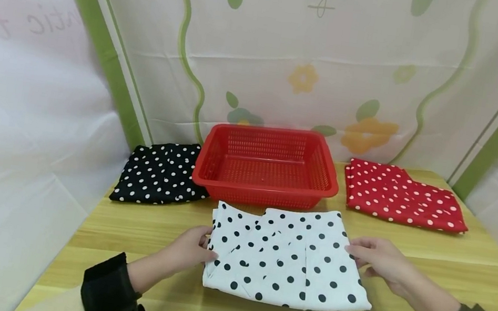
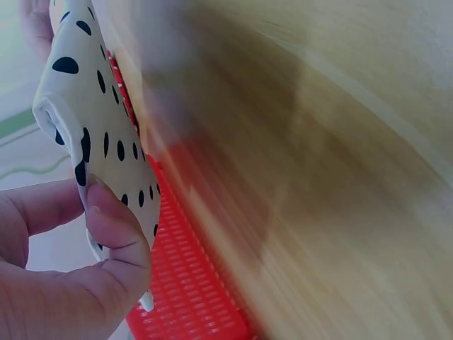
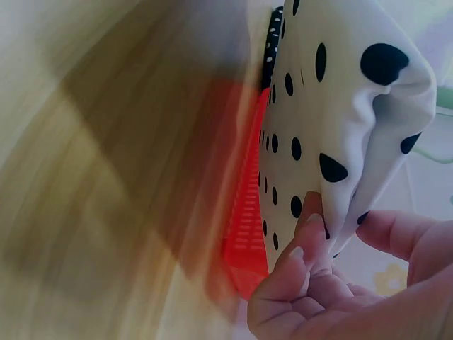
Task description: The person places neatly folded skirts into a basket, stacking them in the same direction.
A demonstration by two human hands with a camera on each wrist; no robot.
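A folded white cloth with black polka dots [image 1: 282, 258] is held flat between my two hands, raised over the wooden table. My left hand [image 1: 192, 247] pinches its left edge between thumb and fingers. At the opposite edge, my right hand [image 1: 378, 258] grips the layers; in the right wrist view the thumb [image 3: 393, 230] is on one side and the curled fingers [image 3: 287, 273] on the other. The folded layers show at both edges in the wrist views. Just behind the cloth stands a red plastic basket [image 1: 264, 195] with nothing in it.
A folded black cloth with white dots [image 1: 157, 174] lies left of the basket, against its side. To the right lies a folded red cloth with white dots [image 1: 403, 196]. A white flowered curtain [image 1: 269, 47] hangs behind the wooden table [image 1: 467, 271].
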